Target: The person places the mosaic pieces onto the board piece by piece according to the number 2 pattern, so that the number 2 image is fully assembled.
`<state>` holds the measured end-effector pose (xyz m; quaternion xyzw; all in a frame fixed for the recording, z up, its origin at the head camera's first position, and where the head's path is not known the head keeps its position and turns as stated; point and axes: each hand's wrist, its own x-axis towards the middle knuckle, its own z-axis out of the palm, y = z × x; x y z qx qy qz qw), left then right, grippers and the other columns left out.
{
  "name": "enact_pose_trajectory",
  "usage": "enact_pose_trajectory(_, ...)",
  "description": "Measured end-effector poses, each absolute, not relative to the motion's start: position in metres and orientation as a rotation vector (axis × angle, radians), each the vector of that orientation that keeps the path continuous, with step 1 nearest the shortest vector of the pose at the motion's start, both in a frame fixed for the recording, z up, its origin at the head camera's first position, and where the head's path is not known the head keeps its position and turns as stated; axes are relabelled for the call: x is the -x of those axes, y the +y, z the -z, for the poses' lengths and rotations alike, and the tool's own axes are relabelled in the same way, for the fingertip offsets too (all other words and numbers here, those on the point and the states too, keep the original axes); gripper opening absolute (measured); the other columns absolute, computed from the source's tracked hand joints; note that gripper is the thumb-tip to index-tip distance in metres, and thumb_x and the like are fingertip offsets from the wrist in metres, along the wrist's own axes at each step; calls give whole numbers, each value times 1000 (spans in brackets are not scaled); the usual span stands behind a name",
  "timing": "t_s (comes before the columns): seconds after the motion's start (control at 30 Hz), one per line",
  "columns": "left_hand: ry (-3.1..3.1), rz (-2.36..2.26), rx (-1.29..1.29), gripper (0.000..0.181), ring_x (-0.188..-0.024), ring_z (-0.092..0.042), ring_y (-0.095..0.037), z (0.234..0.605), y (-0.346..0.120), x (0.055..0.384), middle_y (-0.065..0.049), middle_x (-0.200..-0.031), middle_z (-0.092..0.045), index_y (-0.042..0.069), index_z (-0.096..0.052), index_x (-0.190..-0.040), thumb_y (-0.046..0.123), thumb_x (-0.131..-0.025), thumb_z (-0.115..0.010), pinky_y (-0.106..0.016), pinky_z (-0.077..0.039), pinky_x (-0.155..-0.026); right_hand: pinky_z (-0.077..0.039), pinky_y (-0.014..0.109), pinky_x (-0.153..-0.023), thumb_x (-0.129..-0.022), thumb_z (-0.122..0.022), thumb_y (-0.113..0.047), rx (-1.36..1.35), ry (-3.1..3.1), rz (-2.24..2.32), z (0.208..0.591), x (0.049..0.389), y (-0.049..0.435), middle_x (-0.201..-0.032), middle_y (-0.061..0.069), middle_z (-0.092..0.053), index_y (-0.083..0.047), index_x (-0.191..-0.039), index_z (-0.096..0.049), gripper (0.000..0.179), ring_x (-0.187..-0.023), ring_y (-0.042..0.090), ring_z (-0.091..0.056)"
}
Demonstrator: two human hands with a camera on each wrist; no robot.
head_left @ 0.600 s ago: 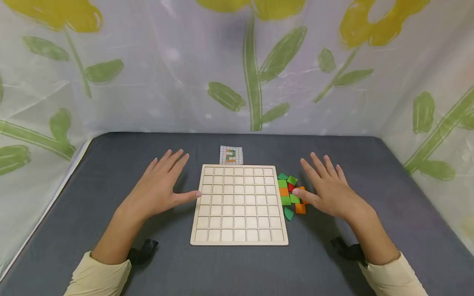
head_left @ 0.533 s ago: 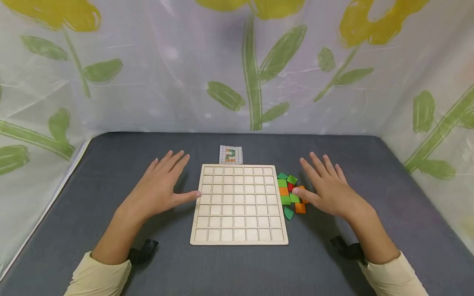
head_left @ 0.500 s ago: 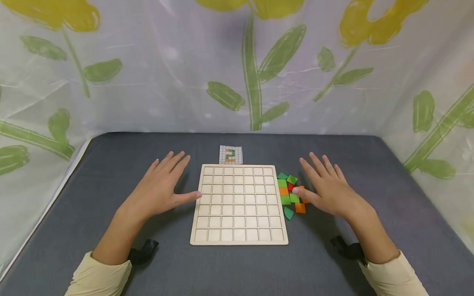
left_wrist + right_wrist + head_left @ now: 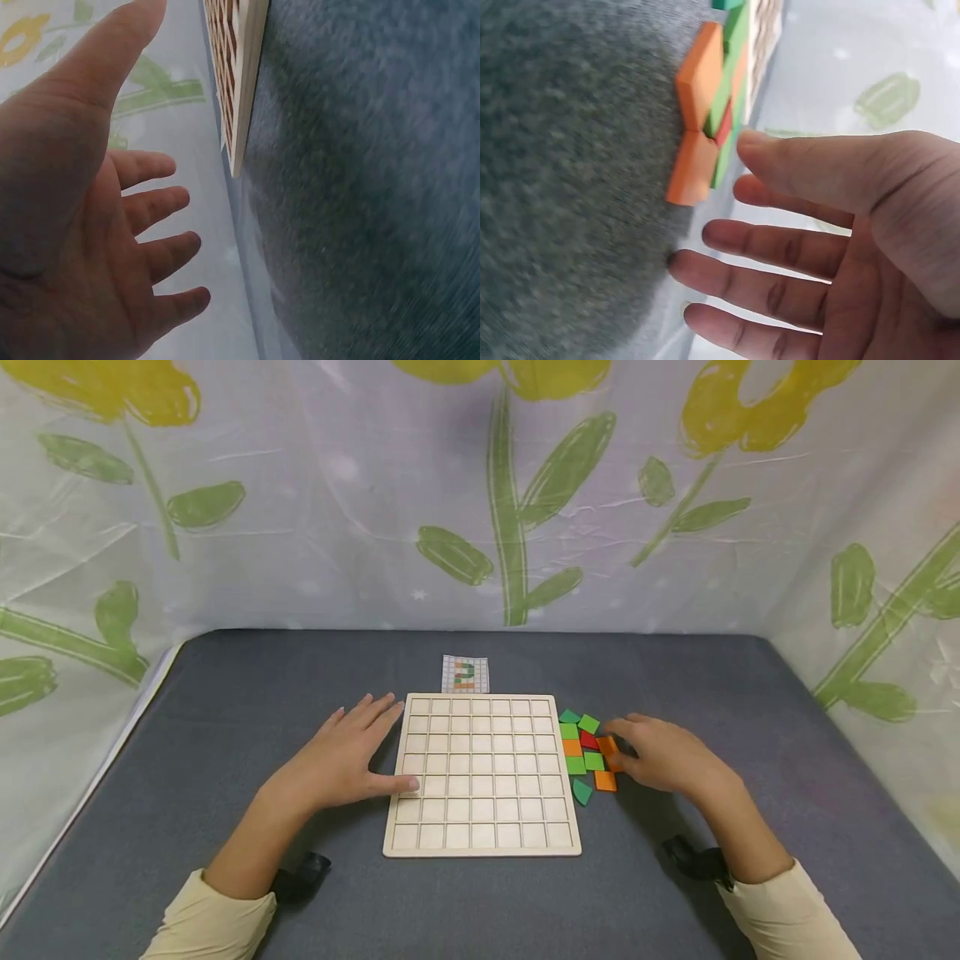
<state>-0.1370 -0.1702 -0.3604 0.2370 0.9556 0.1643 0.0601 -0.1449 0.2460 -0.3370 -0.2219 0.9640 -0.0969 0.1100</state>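
A pale wooden board (image 4: pixel 482 766) with a grid of square recesses lies flat on the table. My left hand (image 4: pixel 330 770) is at its left side, fingers spread; the thumb reaches over the board's edge, and contact is unclear. Along the right side lie several flat tiles: light green squares (image 4: pixel 576 765), orange squares (image 4: pixel 605 781), a red one (image 4: pixel 588 740) and dark green curved pieces (image 4: pixel 582 792). My right hand (image 4: pixel 667 756) hovers by the rightmost orange tile (image 4: pixel 607 746), thumb and fingers apart. In the right wrist view nothing sits between its fingers.
A small printed card (image 4: pixel 465 675) with a coloured grid pattern lies behind the board. Dark grey cloth (image 4: pixel 225 735) covers the table. Flower-printed sheeting (image 4: pixel 337 527) surrounds its back and sides. Black straps (image 4: pixel 697 860) sit at both wrists.
My left hand has moved nearer and to the right, its thumb further over the board. My right hand has lowered towards the orange tile, its fingers drawn in from a wide spread.
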Motion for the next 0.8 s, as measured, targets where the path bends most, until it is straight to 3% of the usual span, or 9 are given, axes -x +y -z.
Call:
enact_pose_trajectory(0.3,2761,-538,-704,116,-148,-15,-44,367,-163,134,-18,-163,-23,4,-29,-158,72,-75,-73,-67,-12,-113,-50,39,-73,-93,-71,-10,752,2827,270,347,152,245,-102,10,-58,5,-125,-65,36,-83,21,-54)
enact_pose_trajectory(0.6,2730,-551,-739,117,-147,-20,-45,366,-161,131,-20,-161,-25,4,-31,-157,69,-72,-78,-68,-15,-112,-52,43,-74,-89,-73,-6,700,2889,416,351,155,245,-102,7,-63,-4,-108,-68,19,-83,21,-57)
enact_pose_trajectory(0.8,2735,-560,-743,117,-147,-20,-44,367,-161,131,-19,-161,-26,4,-33,-156,68,-71,-79,-67,-16,-113,-52,39,-69,-86,-73,2,694,2859,612,355,160,250,-91,4,-66,-3,-100,-70,15,-79,20,-59)
